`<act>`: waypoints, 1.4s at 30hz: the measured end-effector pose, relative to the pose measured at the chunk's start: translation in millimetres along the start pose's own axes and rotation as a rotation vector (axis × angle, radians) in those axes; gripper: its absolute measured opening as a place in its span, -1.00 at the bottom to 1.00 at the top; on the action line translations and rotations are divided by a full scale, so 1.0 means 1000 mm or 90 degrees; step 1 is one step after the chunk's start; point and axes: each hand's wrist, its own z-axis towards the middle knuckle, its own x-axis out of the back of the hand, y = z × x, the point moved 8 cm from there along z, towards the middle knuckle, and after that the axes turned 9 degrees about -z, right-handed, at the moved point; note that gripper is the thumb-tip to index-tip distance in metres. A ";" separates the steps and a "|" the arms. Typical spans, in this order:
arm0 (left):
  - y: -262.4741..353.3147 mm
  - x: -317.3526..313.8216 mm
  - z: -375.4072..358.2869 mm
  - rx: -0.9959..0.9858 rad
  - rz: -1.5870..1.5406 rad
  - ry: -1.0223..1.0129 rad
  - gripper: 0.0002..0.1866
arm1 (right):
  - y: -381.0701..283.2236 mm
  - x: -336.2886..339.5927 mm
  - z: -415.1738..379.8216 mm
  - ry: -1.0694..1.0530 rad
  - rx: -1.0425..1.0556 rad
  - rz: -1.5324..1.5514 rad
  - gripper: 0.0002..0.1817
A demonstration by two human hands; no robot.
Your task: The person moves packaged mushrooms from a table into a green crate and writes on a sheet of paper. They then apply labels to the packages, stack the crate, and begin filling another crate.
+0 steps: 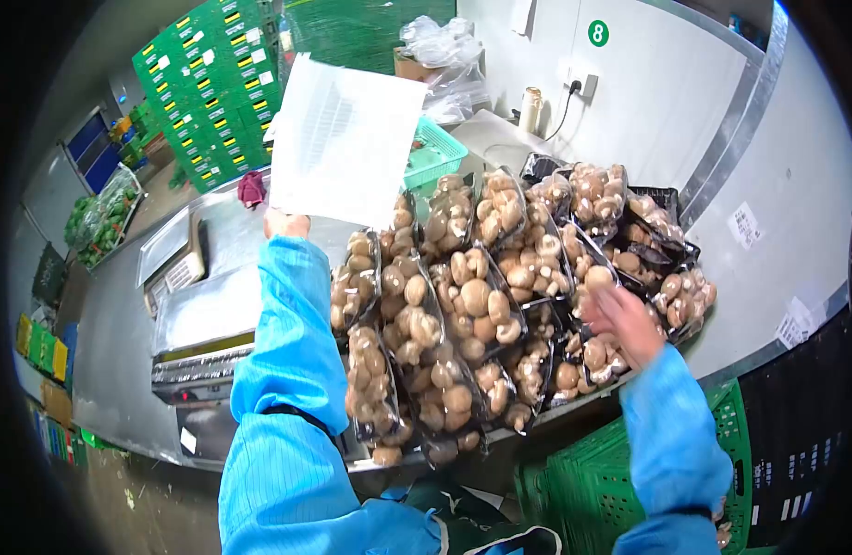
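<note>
My left hand (285, 225) grips the lower left corner of a white sheet of paper (343, 139), raised above the worktop. Faint printed lines show through the sheet. My right hand (627, 321) rests at the right side of a large heap of mushroom packs (472, 301), its fingers reaching over one of them. It appears open and slightly blurred; whether it presses on the pack is hard to tell. The packs are black trays of brown mushrooms under clear film, stacked in several leaning rows.
A wrapping machine or scale (209, 319) stands on the steel table (111, 342) at left. Behind the paper is a turquoise basket (435, 153). Green crates (209, 88) are stacked at the back; another green crate (583, 486) sits below right. A white wall (666, 92) bounds the right.
</note>
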 end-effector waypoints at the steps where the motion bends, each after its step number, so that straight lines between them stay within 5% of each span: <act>1: -0.088 -0.053 0.046 0.183 0.093 0.036 -0.63 | -0.009 -0.013 0.045 0.020 0.042 0.026 -0.53; 3: -0.248 -0.152 0.110 0.585 0.302 0.008 -0.62 | -0.023 -0.039 0.120 0.059 0.032 0.038 -0.47; 5: -0.081 -0.079 0.025 0.087 0.112 -0.118 -0.56 | -0.034 -0.062 0.176 0.085 -0.039 -0.063 -0.35; 8: -0.075 -0.094 0.009 0.057 0.044 -0.137 -0.59 | -0.044 -0.075 0.224 0.175 -0.008 -0.384 -0.28; 13: -0.130 -0.159 0.018 0.092 0.048 -0.277 -0.41 | -0.018 -0.070 0.238 0.167 0.110 -0.276 -0.41; 15: -0.122 -0.178 -0.042 0.791 -0.631 -0.095 -0.20 | -0.043 -0.066 0.194 0.196 0.112 -0.040 -0.64; 16: -0.127 -0.193 -0.027 0.629 -0.536 -0.297 -0.04 | -0.051 -0.056 0.180 0.258 0.161 -0.048 -0.75; 19: -0.094 -0.216 -0.040 0.317 -0.026 -0.791 -0.18 | -0.085 -0.019 0.127 0.388 0.288 0.000 -0.67; 20: -0.088 -0.225 -0.034 0.063 0.045 -0.742 -0.32 | -0.084 -0.004 0.108 0.408 0.294 0.027 -0.63; 21: -0.102 -0.242 -0.051 0.214 -0.066 -0.894 -0.44 | -0.080 0.010 0.084 0.412 0.253 0.026 -0.59; 22: -0.083 -0.225 -0.059 0.320 0.023 -0.856 -0.52 | -0.067 0.022 0.058 0.400 0.248 0.107 -0.58; 23: -0.037 -0.217 -0.081 0.273 -0.141 -0.957 -0.49 | -0.039 0.034 0.032 0.397 0.198 0.204 -0.57; 26: -0.114 -0.251 -0.031 0.306 -0.066 -0.843 -0.40 | 0.010 0.067 -0.079 0.444 0.124 0.446 -0.56; 27: -0.069 -0.248 -0.075 0.324 -0.037 -0.854 -0.34 | 0.027 0.079 -0.114 0.472 0.120 0.460 -0.55; 29: -0.174 -0.292 0.009 0.321 -0.027 -0.822 -0.33 | 0.130 0.129 -0.230 0.659 0.129 0.111 -0.53; 31: -0.161 -0.298 0.004 0.272 -0.093 -0.871 -0.33 | 0.141 0.142 -0.299 0.817 0.045 0.434 -0.53; 33: -0.156 -0.299 0.007 0.314 -0.080 -0.897 -0.33 | 0.169 0.156 -0.342 0.875 -0.039 0.442 -0.53; 37: -0.149 -0.291 0.012 0.409 -0.081 -0.876 -0.04 | 0.246 0.186 -0.367 0.932 -0.230 0.402 -0.50; 38: -0.143 -0.292 0.004 0.404 -0.077 -0.877 -0.04 | 0.257 0.197 -0.355 0.901 -0.189 0.420 -0.51; 40: -0.140 -0.291 0.008 0.389 -0.022 -0.691 -0.04 | 0.316 0.229 -0.339 0.870 -0.146 0.440 -0.52; 42: -0.105 -0.282 -0.017 0.362 -0.005 -0.713 -0.04 | 0.401 0.273 -0.352 0.877 -0.434 0.001 -0.50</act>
